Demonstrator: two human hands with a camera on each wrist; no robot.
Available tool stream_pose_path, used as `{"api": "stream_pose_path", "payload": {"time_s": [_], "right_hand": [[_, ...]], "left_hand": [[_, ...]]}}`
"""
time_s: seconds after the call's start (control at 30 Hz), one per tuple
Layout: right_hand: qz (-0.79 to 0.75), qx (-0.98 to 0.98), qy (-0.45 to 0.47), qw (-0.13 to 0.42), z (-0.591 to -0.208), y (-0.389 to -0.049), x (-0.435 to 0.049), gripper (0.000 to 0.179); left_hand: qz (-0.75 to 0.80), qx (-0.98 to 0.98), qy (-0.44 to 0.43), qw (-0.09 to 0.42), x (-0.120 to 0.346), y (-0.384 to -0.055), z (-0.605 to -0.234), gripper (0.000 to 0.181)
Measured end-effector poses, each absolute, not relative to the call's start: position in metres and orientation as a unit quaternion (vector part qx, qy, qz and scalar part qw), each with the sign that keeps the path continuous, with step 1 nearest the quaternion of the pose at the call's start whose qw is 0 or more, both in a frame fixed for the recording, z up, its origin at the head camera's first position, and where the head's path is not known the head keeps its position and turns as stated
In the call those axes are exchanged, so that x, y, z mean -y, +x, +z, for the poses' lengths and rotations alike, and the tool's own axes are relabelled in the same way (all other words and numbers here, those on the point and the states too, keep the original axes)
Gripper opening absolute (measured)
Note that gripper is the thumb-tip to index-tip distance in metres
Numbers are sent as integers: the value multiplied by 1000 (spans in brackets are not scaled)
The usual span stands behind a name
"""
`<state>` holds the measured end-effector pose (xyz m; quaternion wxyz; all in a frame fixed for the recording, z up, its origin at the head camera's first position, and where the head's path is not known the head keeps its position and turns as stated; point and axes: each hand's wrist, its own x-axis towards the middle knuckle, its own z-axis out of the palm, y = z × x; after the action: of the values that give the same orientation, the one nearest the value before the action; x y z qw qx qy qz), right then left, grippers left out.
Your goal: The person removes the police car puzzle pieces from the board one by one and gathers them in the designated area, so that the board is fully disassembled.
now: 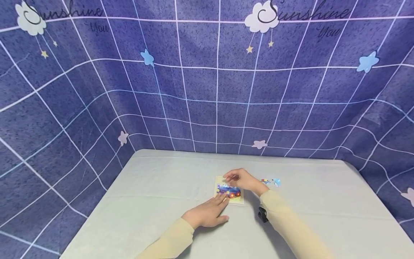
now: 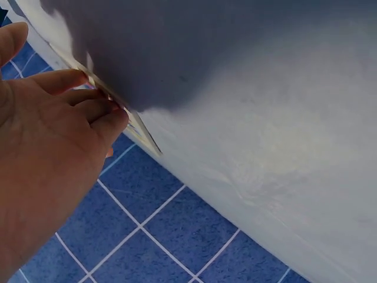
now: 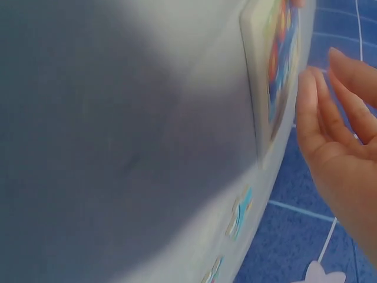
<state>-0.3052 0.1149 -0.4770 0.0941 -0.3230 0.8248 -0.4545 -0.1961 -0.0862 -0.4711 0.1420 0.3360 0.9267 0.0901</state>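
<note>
A small square jigsaw puzzle (image 1: 238, 201) with a cream frame and a blue cartoon vehicle picture lies flat on the table. My left hand (image 1: 208, 213) rests its nearly straight fingertips on the puzzle's near left part. In the left wrist view, those fingers cover much of the thin board (image 2: 146, 134). My right hand (image 1: 244, 179) hovers over the far right part, fingers bent loosely. The right wrist view shows this hand (image 3: 339, 130) apart from the board (image 3: 253, 76), with nothing visible between its fingers. Loose puzzle pieces (image 1: 276, 182) lie right of the board, partly behind the right wrist.
A pale cloth covers the table (image 1: 155, 194). Behind it and at both sides hangs a blue curtain (image 1: 200, 82) with white grid lines, stars and clouds. A black strap or device (image 1: 263, 214) sits at the right wrist.
</note>
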Motion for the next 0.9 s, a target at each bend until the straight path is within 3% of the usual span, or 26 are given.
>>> {"api": "stream_pose_path", "payload": {"time_s": [0.37,0.9], "right_hand": [[-443,-832,-305,134,-479,-301,-99,30],[-416,-853,-291,121,-483,-299,-91,26]], "left_hand": [[91,-928,331,145,85,-193,-467,66],[89,-931,323,144,84,-191,-467,66]]}}
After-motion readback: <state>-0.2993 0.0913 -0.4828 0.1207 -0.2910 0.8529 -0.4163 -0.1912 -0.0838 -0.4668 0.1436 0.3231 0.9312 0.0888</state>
